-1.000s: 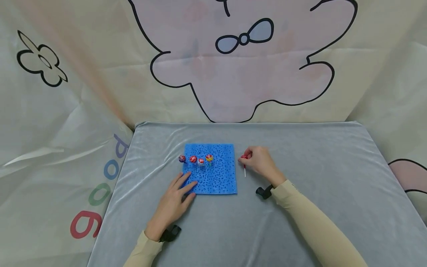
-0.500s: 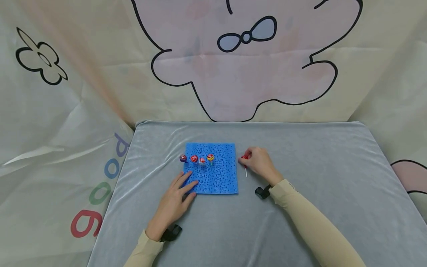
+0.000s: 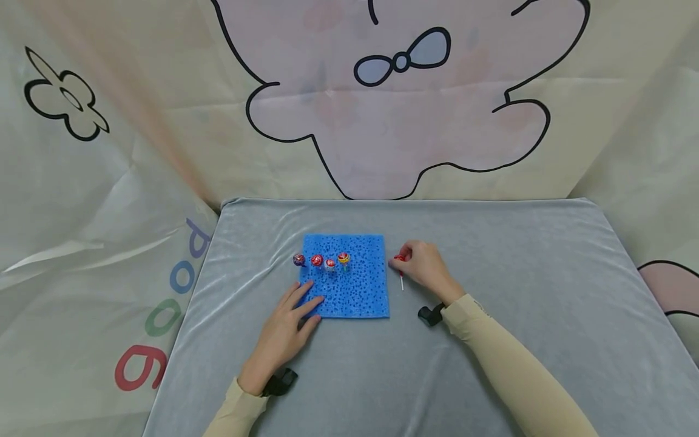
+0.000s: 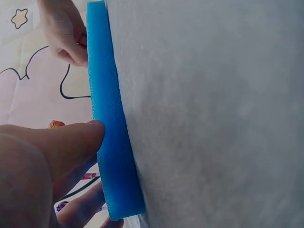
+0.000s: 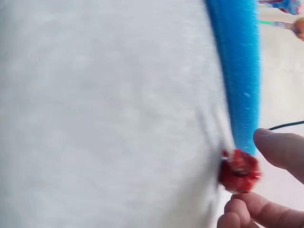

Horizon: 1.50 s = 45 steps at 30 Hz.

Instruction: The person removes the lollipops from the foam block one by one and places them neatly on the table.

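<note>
A blue speckled foam sheet lies on the cloth. Purple, red, pale and yellow-red lollipops stand in a row towards its left side. My left hand rests at the sheet's lower left corner, fingers spread; its thumb touches the thick edge in the left wrist view. Right of the sheet, my right hand holds a red lollipop low over the cloth, thumb and fingers on either side of its head. The white stick points towards me.
A grey velvety cloth covers the table. Behind it hangs a printed fabric backdrop, with a lettered side panel at the left. Both wrists carry black camera mounts.
The red lollipop's stick has shifted very slightly within the right hand. Both hands stay where they were; the head view sways a little.
</note>
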Tool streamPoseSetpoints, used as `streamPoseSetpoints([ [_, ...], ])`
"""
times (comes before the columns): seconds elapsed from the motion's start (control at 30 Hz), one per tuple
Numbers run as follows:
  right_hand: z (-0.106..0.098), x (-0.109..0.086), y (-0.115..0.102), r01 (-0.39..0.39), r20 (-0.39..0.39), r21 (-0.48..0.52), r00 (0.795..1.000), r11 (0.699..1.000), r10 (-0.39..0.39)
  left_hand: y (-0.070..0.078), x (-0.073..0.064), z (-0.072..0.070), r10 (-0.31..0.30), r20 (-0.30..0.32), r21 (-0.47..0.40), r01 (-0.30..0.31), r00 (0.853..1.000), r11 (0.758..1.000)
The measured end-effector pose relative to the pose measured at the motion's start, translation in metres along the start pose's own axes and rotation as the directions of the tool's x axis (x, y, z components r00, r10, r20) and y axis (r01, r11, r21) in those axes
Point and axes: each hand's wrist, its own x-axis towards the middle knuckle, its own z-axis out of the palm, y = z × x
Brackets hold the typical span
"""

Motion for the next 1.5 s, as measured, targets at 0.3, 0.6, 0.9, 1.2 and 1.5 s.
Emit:
streamPoseSetpoints([
  [0.3, -0.018, -0.007, -0.017, -0.01, -0.041, 0.065, 0.999, 0.998, 0.013, 0.001, 0.003, -0.003, 0.013, -0.004, 0.009, -0.013, 1.0, 1.0],
  [0.6, -0.011, -0.011, -0.035, 0.22, -0.056, 0.201, 0.975, 0.955, -0.213, 0.002, 0.006, -0.003, 0.018, 0.008, 0.028, -0.018, 1.0, 0.999],
  [0.9, -0.006, -0.009, -0.051, 0.362, -0.08, 0.257, 0.932, 0.896, -0.353, 0.003, 0.009, -0.007, 0.014, 0.026, 0.011, -0.015, 1.0, 1.0],
  [1.2, 0.011, -0.003, -0.065, 0.401, -0.031, 0.244, 0.913, 0.883, -0.407, 0.003, 0.011, -0.006, 0.021, 0.026, 0.025, -0.021, 0.999, 0.999],
  [1.5, 0.028, 0.001, -0.071, 0.469, 0.037, 0.219, 0.872, 0.856, -0.487, 0.001, -0.001, -0.001, 0.039, -0.021, 0.023, -0.039, 0.999, 0.999],
])
